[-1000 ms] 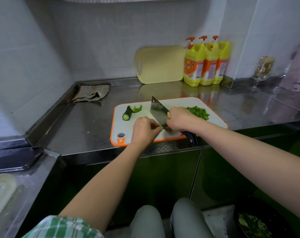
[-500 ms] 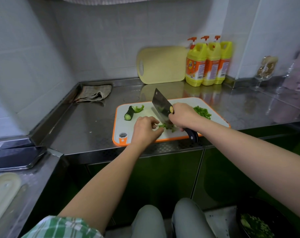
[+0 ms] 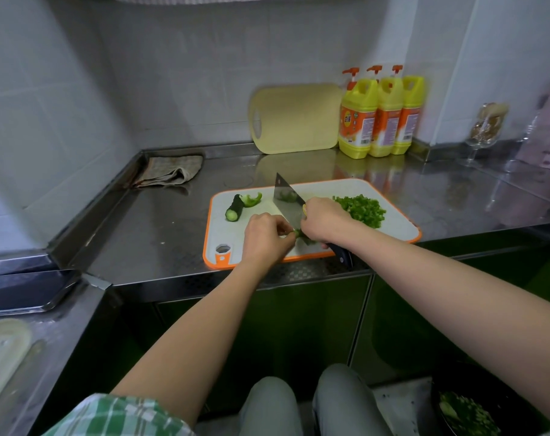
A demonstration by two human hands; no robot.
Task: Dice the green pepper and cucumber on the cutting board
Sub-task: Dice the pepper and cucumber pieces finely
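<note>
A white cutting board [image 3: 396, 228] with an orange rim lies on the steel counter. My right hand [image 3: 325, 220] grips a cleaver [image 3: 288, 201], blade down on the board. My left hand [image 3: 266, 236] pinches green pepper strips [image 3: 300, 235] right against the blade; most of them are hidden by my hands. A pile of diced green pepper [image 3: 361, 209] sits to the right of the blade. A cucumber stub [image 3: 235, 208] and a curled pepper piece [image 3: 252, 199] lie at the board's far left.
A pale yellow cutting board [image 3: 295, 118] leans on the wall beside three yellow detergent bottles [image 3: 379, 114]. A folded rag [image 3: 170, 171] lies in the back left corner. A glass [image 3: 484, 130] stands at right. A dark bowl [image 3: 475, 407] of chopped greens sits low right.
The cleaver has come down from a raised tilt to the board beside my left fingers. My view has shifted slightly right. The hands stay in about the same spot.
</note>
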